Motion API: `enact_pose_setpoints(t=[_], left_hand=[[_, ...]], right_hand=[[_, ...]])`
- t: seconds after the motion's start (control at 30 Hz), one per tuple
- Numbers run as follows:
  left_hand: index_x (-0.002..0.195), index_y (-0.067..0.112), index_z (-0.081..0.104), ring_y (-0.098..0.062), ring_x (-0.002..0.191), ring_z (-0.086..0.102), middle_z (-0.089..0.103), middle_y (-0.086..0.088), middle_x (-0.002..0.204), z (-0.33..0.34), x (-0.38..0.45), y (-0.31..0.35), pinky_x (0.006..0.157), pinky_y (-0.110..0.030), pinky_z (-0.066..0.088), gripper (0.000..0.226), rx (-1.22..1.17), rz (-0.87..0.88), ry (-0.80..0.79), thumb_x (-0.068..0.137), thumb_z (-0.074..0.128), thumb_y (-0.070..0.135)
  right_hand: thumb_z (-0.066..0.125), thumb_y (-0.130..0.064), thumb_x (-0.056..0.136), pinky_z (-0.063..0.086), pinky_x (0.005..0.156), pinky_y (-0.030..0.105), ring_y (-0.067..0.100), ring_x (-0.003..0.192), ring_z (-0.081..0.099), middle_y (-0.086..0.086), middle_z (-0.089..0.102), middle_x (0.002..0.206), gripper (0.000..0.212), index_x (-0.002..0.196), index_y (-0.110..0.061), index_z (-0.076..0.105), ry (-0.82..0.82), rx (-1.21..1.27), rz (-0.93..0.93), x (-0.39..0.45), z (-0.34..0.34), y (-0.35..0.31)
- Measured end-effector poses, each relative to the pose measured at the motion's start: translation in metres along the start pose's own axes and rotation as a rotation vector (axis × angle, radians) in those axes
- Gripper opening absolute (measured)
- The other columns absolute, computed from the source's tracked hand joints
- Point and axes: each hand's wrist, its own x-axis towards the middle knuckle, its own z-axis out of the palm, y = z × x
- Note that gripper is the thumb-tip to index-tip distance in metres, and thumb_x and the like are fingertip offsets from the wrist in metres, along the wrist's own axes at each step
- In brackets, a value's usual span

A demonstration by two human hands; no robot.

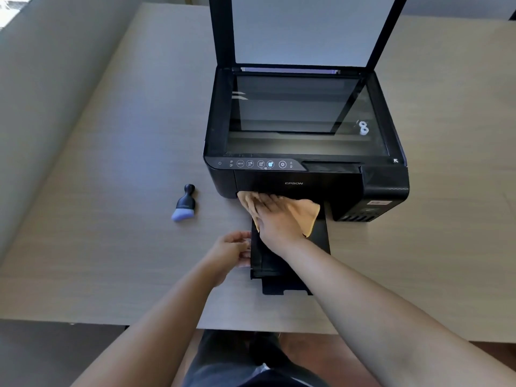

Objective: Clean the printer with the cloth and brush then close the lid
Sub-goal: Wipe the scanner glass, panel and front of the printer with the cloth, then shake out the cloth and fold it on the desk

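Note:
A black printer (385,185) stands on the table with its scanner lid (301,29) raised upright and the glass (301,113) bare. Its black output tray (321,236) is pulled out toward me. My right hand (276,219) lies flat on an orange cloth (308,212), pressing it on the tray at the printer's mouth. My left hand (231,250) grips the tray's left edge. A small brush (184,203) with a black handle and pale blue bristles lies on the table, left of the printer.
The wooden table (111,191) stretches wide to the left and right of the printer. Its front edge runs just above my lap. A grey surface lies beyond the table's left edge.

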Motion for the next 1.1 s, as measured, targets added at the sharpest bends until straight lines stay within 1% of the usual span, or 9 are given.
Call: enact_pose_setpoints(t=[0.13,0.23,0.33,0.43,0.5,0.63,0.77,0.97,1.1], left_hand=[[0.099,0.007,0.063,-0.015,0.062,0.067,0.069,-0.007,0.075,-0.003,-0.003,0.002,0.055,-0.026,0.055,0.035,-0.010,-0.012,-0.013,0.094,0.034,-0.011],[0.099,0.009,0.066,-0.022,0.082,0.069,0.072,-0.013,0.091,-0.006,-0.005,-0.002,0.070,-0.029,0.057,0.032,0.047,0.000,-0.013,0.093,0.040,-0.009],[0.108,0.011,0.065,-0.023,0.094,0.068,0.071,-0.013,0.101,-0.009,-0.013,-0.003,0.075,-0.027,0.058,0.032,0.075,0.004,0.002,0.091,0.047,-0.010],[0.123,0.019,0.061,-0.020,0.109,0.062,0.068,-0.004,0.111,-0.016,-0.027,0.004,0.084,-0.024,0.052,0.045,0.175,0.103,0.053,0.089,0.048,-0.008],[0.123,0.022,0.062,-0.020,0.113,0.059,0.067,-0.002,0.117,-0.019,-0.043,0.015,0.090,-0.027,0.048,0.046,0.126,0.193,0.019,0.085,0.051,0.000],[0.122,0.023,0.062,-0.011,0.102,0.064,0.068,-0.001,0.111,-0.011,-0.075,0.046,0.089,-0.029,0.053,0.039,0.041,0.368,-0.150,0.085,0.059,0.009],[0.105,0.025,0.064,-0.005,0.082,0.063,0.067,0.008,0.086,-0.007,-0.099,0.073,0.071,-0.018,0.051,0.018,0.281,0.581,0.044,0.089,0.066,0.016],[0.093,0.012,0.064,-0.009,0.073,0.059,0.064,0.004,0.078,-0.042,-0.139,0.100,0.063,-0.019,0.047,0.008,0.071,0.788,0.200,0.092,0.061,0.019],[0.084,0.009,0.065,-0.009,0.063,0.056,0.062,0.005,0.067,-0.078,-0.163,0.103,0.058,-0.019,0.045,0.014,0.043,0.823,0.352,0.092,0.062,0.021]], right_hand=[[0.055,-0.004,0.088,0.010,0.116,0.035,0.033,0.140,0.027,0.011,0.034,0.152,0.044,0.131,-0.008,0.053,-0.135,0.160,-0.170,-0.034,-0.004,0.007],[0.054,-0.003,0.088,0.003,0.113,0.022,0.023,0.144,0.021,0.005,0.032,0.153,0.034,0.121,-0.009,0.060,-0.264,0.255,-0.177,-0.058,-0.009,0.005],[0.054,-0.007,0.090,0.010,0.113,0.019,0.014,0.142,0.025,-0.003,0.041,0.149,0.030,0.118,-0.013,0.062,-0.395,0.337,-0.160,-0.069,-0.030,0.003],[0.061,-0.019,0.087,0.042,0.097,0.022,0.004,0.114,0.056,-0.011,0.067,0.117,0.028,0.111,-0.032,0.067,-0.301,0.530,0.003,-0.069,-0.070,-0.002],[0.066,-0.022,0.084,0.050,0.079,0.028,0.004,0.085,0.063,-0.008,0.071,0.091,0.015,0.095,-0.031,0.069,-0.135,0.706,0.110,-0.067,-0.097,-0.008],[0.076,-0.016,0.080,0.050,0.073,0.024,0.005,0.077,0.062,-0.003,0.070,0.083,0.015,0.093,-0.016,0.068,-0.042,1.030,0.176,-0.057,-0.128,-0.027],[0.079,-0.013,0.075,0.053,0.074,0.028,0.011,0.084,0.063,0.000,0.067,0.092,0.035,0.105,-0.018,0.060,-0.090,1.217,0.116,-0.043,-0.160,-0.041],[0.078,-0.017,0.075,0.051,0.069,0.022,0.010,0.072,0.063,0.002,0.067,0.078,0.028,0.095,-0.004,0.064,-0.074,1.120,0.074,-0.021,-0.193,-0.057],[0.082,-0.031,0.062,0.048,0.074,0.035,0.026,0.074,0.060,0.013,0.066,0.078,0.054,0.091,0.010,0.061,-0.115,1.137,0.105,-0.012,-0.193,-0.070]])
